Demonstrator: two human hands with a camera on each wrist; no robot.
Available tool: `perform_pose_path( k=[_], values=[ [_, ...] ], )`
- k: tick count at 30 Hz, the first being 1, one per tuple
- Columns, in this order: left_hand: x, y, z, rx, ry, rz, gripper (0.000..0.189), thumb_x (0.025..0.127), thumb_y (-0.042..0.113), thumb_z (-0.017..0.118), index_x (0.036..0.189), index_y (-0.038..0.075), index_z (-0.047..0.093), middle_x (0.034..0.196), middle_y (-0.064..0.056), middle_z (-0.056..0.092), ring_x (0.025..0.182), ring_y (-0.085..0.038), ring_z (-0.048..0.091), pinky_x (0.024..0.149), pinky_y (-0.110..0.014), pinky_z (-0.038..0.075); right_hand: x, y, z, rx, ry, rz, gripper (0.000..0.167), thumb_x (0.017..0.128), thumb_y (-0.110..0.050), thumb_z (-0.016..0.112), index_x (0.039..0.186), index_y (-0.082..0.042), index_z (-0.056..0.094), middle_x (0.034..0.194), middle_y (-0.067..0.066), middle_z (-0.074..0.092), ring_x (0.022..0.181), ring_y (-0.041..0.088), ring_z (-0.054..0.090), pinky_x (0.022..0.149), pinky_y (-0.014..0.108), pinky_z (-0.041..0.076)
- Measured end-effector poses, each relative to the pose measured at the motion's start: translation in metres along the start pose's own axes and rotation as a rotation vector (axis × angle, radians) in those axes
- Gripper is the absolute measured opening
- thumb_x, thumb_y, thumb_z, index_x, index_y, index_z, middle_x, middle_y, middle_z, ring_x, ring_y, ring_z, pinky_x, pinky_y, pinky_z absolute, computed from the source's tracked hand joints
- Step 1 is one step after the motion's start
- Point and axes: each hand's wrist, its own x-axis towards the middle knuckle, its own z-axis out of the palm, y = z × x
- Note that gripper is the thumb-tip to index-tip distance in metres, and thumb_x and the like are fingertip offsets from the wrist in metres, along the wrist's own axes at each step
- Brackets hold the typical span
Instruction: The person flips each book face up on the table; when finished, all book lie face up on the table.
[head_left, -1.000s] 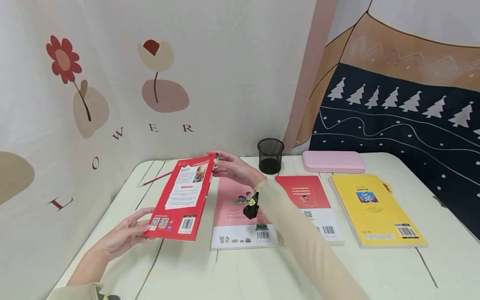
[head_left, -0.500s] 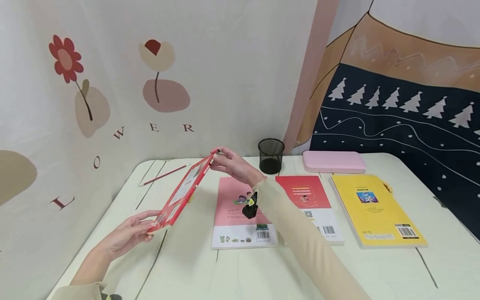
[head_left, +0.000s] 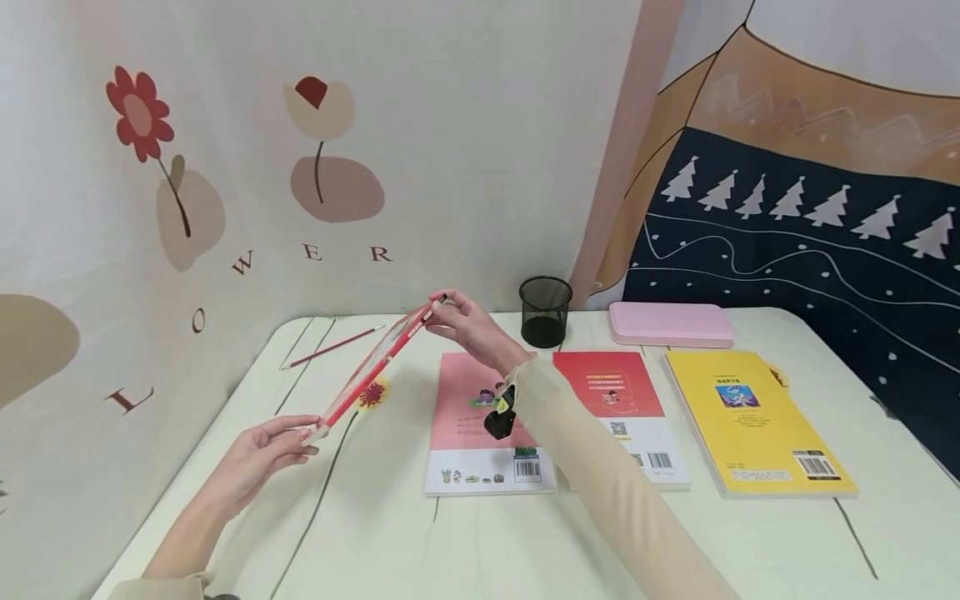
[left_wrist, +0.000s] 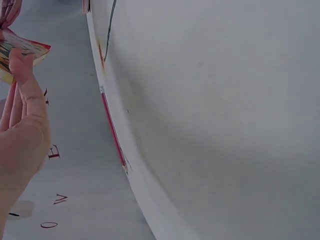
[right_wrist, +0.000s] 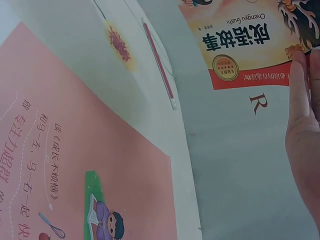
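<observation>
A thin red book (head_left: 382, 358) is held aslant above the left part of the table, seen almost edge-on with its spine towards me. My left hand (head_left: 251, 462) pinches its lower end between thumb and fingers. At the upper end my right hand (head_left: 476, 329) grips it, thumb near the spine. In the right wrist view the book's illustrated front cover (right_wrist: 240, 37) shows, with fingers of the right hand (right_wrist: 302, 125) against it. The left wrist view has the left hand's thumb (left_wrist: 22, 65) on the book's end.
A pink-and-white book (head_left: 468, 417), a red-and-white book (head_left: 618, 387) and a yellow book (head_left: 750, 425) lie in a row. Behind them stand a black mesh pen cup (head_left: 545, 312) and a pink case (head_left: 671, 323). A red pencil (head_left: 333, 346) lies at the back left, near the curtain.
The book has turned from showing its back cover to nearly edge-on. Its lower end has risen slightly with the left hand; both hands keep hold of it.
</observation>
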Motion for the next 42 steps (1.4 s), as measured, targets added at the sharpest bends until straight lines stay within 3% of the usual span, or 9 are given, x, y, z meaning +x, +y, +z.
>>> perform_pose_path(
  k=[4, 9, 15, 19, 26, 29, 32, 36, 42],
  values=[
    [0.0, 0.002, 0.002, 0.026, -0.037, 0.048, 0.024, 0.092, 0.007, 0.045, 0.111, 0.009, 0.06, 0.105, -0.009, 0.062, 0.089, -0.023, 0.06, 0.079, -0.033, 0.047, -0.001, 0.0, -0.001, -0.007, 0.038, 0.003, 0.023, 0.092, -0.01, 0.046, 0.112, 0.001, 0.042, 0.095, 0.01, 0.055, 0.091, 0.018, 0.055, 0.09, 0.036, 0.04],
    [-0.002, 0.003, 0.006, 0.168, -0.072, 0.142, 0.031, 0.092, 0.003, 0.043, 0.123, 0.003, 0.049, 0.113, -0.011, 0.058, 0.093, -0.021, 0.059, 0.079, -0.031, 0.047, -0.002, 0.001, -0.002, -0.014, 0.084, 0.0, 0.021, 0.092, -0.013, 0.047, 0.11, -0.002, 0.044, 0.093, 0.01, 0.056, 0.092, 0.02, 0.055, 0.09, 0.036, 0.04],
    [-0.003, 0.004, 0.014, 0.357, 0.053, 0.163, 0.04, 0.087, 0.006, 0.055, 0.121, -0.011, 0.041, 0.107, 0.001, 0.061, 0.088, -0.011, 0.06, 0.075, -0.022, 0.048, 0.0, 0.002, -0.002, 0.009, 0.109, -0.014, 0.02, 0.092, -0.013, 0.047, 0.108, -0.001, 0.044, 0.089, 0.009, 0.057, 0.089, 0.02, 0.056, 0.088, 0.034, 0.042],
    [-0.002, 0.003, 0.017, 0.441, 0.173, 0.167, 0.031, 0.086, 0.007, 0.057, 0.108, -0.011, 0.046, 0.097, -0.008, 0.064, 0.081, -0.009, 0.062, 0.069, -0.025, 0.05, 0.0, 0.004, -0.001, 0.017, 0.116, -0.004, 0.022, 0.092, -0.013, 0.048, 0.109, 0.0, 0.044, 0.088, 0.009, 0.058, 0.087, 0.02, 0.057, 0.088, 0.034, 0.042],
    [-0.003, 0.001, 0.014, 0.478, 0.245, 0.249, 0.015, 0.085, 0.002, 0.056, 0.094, -0.009, 0.049, 0.089, -0.016, 0.064, 0.074, -0.016, 0.064, 0.065, -0.033, 0.051, -0.001, 0.004, 0.0, -0.002, 0.13, 0.023, 0.034, 0.092, -0.016, 0.049, 0.118, 0.004, 0.04, 0.091, 0.009, 0.057, 0.09, 0.02, 0.056, 0.086, 0.031, 0.043],
    [0.003, -0.022, -0.004, 0.477, 0.231, 0.29, 0.01, 0.087, 0.004, 0.054, 0.093, -0.004, 0.051, 0.089, -0.016, 0.064, 0.075, -0.017, 0.064, 0.064, -0.029, 0.051, -0.002, 0.004, 0.0, -0.047, 0.131, 0.048, 0.035, 0.091, -0.017, 0.051, 0.12, -0.002, 0.041, 0.097, 0.012, 0.057, 0.094, 0.021, 0.056, 0.087, 0.032, 0.043],
    [0.002, -0.028, -0.008, 0.48, 0.244, 0.294, 0.011, 0.089, 0.008, 0.053, 0.092, -0.002, 0.05, 0.089, -0.019, 0.063, 0.075, -0.016, 0.064, 0.064, -0.029, 0.051, -0.001, 0.005, 0.0, -0.126, 0.139, 0.085, 0.041, 0.088, -0.019, 0.055, 0.125, -0.007, 0.041, 0.104, 0.014, 0.056, 0.097, 0.022, 0.056, 0.087, 0.032, 0.043],
    [-0.007, -0.007, 0.01, 0.468, 0.28, 0.289, 0.012, 0.089, 0.006, 0.051, 0.09, -0.006, 0.047, 0.085, -0.023, 0.063, 0.072, -0.012, 0.064, 0.063, -0.029, 0.051, -0.001, 0.005, -0.002, -0.195, 0.145, 0.112, 0.049, 0.087, -0.018, 0.057, 0.132, -0.01, 0.037, 0.11, 0.014, 0.052, 0.099, 0.024, 0.055, 0.089, 0.034, 0.041],
    [-0.007, -0.004, 0.011, 0.504, 0.296, 0.309, 0.014, 0.09, 0.005, 0.049, 0.099, -0.004, 0.043, 0.081, -0.015, 0.065, 0.071, -0.01, 0.063, 0.062, -0.026, 0.051, -0.003, 0.007, -0.004, -0.244, 0.142, 0.095, 0.054, 0.087, -0.019, 0.057, 0.135, -0.01, 0.034, 0.117, 0.013, 0.044, 0.102, 0.023, 0.054, 0.091, 0.035, 0.039]
  ],
)
